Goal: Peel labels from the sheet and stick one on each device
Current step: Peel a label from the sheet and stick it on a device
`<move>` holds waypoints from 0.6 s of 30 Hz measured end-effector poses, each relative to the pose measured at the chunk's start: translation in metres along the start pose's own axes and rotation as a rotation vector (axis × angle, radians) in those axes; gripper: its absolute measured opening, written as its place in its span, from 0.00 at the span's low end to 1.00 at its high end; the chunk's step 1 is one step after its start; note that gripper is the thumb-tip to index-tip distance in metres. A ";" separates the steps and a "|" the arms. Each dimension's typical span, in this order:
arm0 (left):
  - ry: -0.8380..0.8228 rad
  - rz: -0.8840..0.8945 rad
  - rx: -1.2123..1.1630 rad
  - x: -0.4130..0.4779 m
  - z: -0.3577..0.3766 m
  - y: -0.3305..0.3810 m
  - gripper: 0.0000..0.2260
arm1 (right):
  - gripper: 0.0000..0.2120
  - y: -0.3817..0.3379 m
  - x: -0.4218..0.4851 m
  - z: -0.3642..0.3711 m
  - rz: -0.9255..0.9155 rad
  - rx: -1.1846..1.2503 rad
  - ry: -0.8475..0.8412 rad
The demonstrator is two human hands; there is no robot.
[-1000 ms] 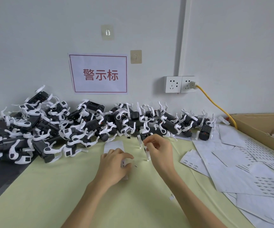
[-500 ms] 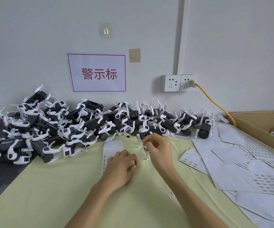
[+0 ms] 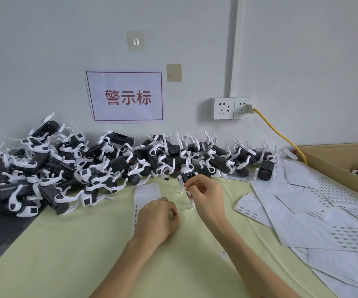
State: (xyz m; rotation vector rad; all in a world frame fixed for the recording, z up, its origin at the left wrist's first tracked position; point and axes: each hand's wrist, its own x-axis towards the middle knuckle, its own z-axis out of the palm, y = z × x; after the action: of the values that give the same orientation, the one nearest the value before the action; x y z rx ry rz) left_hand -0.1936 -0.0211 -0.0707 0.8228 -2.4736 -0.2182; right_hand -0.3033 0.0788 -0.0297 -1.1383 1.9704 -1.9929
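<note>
My right hand (image 3: 206, 195) pinches device (image 3: 187, 176) upright near desk's (image 3: 77, 250) far edge, steadying it for label. My left hand (image 3: 156, 220), fingers curled, on label sheet (image 3: 146, 191), apparently picking next label.

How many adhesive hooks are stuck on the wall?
2. One clear hook is high on the wall above the sign; one beige hook is lower, beside the sign's upper right corner. None seems hidden.

The devices (image 3: 113, 166) look like matt black and glossy white plastic, the label sheet (image 3: 146, 193) thin white paper, the bench (image 3: 66, 254) smooth matt pale-green covering, the box (image 3: 335, 162) brown cardboard.
</note>
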 end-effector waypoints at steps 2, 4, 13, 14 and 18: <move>0.021 0.024 0.001 -0.001 0.002 -0.003 0.07 | 0.15 0.000 0.000 0.000 -0.001 0.004 0.000; 0.033 0.069 0.005 0.000 0.006 -0.006 0.07 | 0.15 0.000 0.000 0.000 -0.001 0.006 0.000; 0.088 -0.172 -0.471 0.006 -0.003 -0.012 0.08 | 0.14 0.002 0.001 0.000 0.012 0.005 -0.006; 0.132 -0.215 -0.643 0.007 -0.006 -0.013 0.09 | 0.14 0.003 0.001 0.000 0.029 0.009 -0.016; 0.298 -0.147 -0.850 0.004 -0.015 -0.008 0.08 | 0.13 0.003 0.001 0.000 0.133 0.051 -0.262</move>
State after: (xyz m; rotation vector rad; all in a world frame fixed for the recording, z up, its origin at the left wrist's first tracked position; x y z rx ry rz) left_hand -0.1847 -0.0293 -0.0588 0.5907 -1.7720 -1.0278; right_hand -0.3054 0.0775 -0.0315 -1.1565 1.8032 -1.7207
